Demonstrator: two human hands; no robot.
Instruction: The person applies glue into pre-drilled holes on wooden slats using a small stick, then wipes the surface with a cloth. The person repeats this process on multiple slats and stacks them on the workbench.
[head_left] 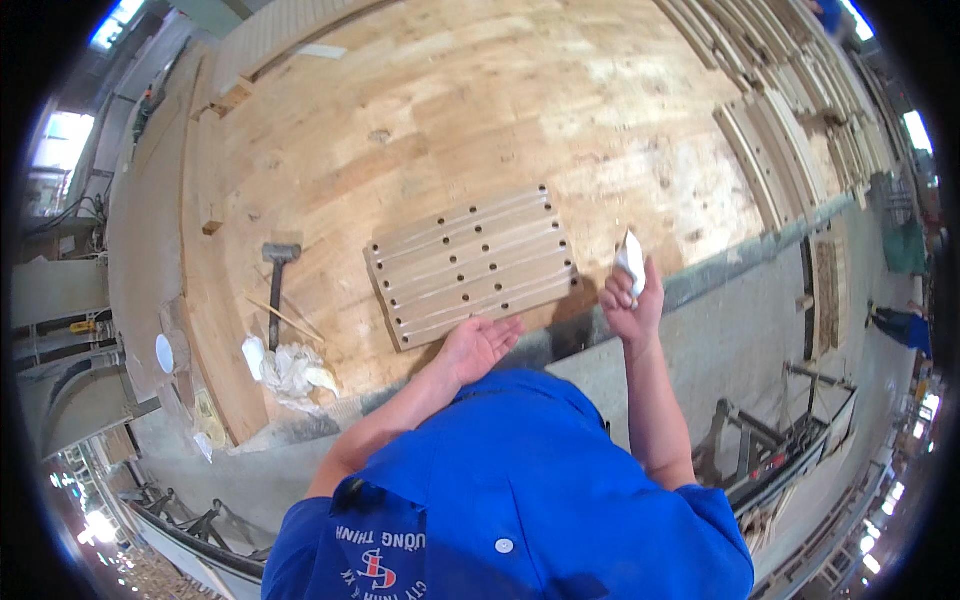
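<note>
Your right hand (634, 312), right of centre in the frame, is closed around a white, pointed-tip container (631, 264). Your left hand (482, 346), fingers loosely spread, is at the lower edge of the light-brown, hole-drilled wooden strips (472, 262) at frame centre; contact cannot be confirmed. A dark-headed mallet (277, 290) lies centre-left.

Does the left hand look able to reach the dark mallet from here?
Probably yes: the left hand looks empty, with just the flat wooden panel and a thin stick between it and the dark mallet.
</note>
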